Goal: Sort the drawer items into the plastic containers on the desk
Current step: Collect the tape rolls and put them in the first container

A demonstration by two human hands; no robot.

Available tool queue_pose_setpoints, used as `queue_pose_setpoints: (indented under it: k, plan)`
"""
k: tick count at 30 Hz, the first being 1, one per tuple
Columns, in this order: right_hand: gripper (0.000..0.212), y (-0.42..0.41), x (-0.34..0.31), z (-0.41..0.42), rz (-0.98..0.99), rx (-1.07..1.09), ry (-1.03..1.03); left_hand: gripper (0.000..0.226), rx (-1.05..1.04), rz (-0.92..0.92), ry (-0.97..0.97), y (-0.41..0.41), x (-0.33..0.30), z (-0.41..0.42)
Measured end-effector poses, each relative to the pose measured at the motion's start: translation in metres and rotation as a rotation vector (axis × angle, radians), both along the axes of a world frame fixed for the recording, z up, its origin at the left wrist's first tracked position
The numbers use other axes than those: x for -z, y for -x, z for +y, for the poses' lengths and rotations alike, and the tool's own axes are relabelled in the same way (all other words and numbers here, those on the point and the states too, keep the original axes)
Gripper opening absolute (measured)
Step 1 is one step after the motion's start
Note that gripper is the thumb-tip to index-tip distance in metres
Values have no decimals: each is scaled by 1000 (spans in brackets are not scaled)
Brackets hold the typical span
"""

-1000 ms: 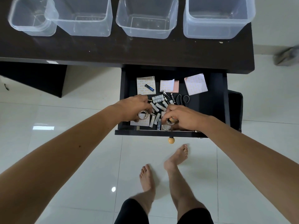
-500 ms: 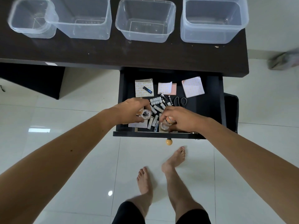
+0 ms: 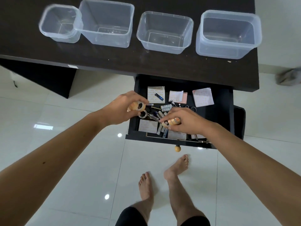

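Observation:
The black drawer [image 3: 223, 101] stands pulled out under the dark desk [image 3: 114, 62]. My left hand [image 3: 120, 110] is shut on rolls of clear tape [image 3: 140, 107], lifted over the drawer's left edge. My right hand [image 3: 187, 119] grips more tape rolls [image 3: 172, 122] above the drawer's middle. Between the hands lie several batteries [image 3: 158, 115], with another small roll [image 3: 143, 114] below my left fingers. Notepads [image 3: 202, 97] and paper squares [image 3: 156, 94] lie at the back. Scissors [image 3: 193, 108] peek out behind my right hand.
Several clear plastic containers stand in a row on the desk: a small one [image 3: 47, 31], a larger one [image 3: 84, 13], a third [image 3: 164, 48] and the biggest [image 3: 228, 53] at the right. The drawer knob [image 3: 177, 148] juts toward my bare feet on the white tile floor.
Both hands have risen from the drawer bottom with tape rolls in them. The left hand moved up and to the left. The view tilted so the containers show fully.

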State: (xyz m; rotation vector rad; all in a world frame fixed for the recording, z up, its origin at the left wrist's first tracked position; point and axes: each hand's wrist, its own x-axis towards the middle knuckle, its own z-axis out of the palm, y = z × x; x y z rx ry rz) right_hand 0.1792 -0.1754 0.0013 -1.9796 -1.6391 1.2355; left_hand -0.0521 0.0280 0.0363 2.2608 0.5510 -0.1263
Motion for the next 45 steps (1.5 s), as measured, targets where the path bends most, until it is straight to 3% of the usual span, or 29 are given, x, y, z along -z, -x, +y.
queue_pose_setpoints:
  k: [4, 10, 19, 25, 36, 45]
  plan:
    - [47, 24, 6, 24, 23, 127, -9, 47, -126, -13, 21, 30, -6, 11]
    - [44, 58, 16, 59, -93, 187, -105, 45, -217, 26, 40, 59, 6, 13]
    - [57, 83, 28, 86, -303, 162, -72, 45, -235, 46, 63, 76, 15, 20]
    - [46, 81, 29, 88, -315, 131, -64, 47, -224, 61, 58, 77, 20, 19]
    - [35, 65, -23, 89, -231, 80, -149, 43, -292, 17, 114, 67, 6, 17]
    - [43, 38, -94, 146, 28, 88, -232, 42, -514, 5, 150, 61, -54, 50]
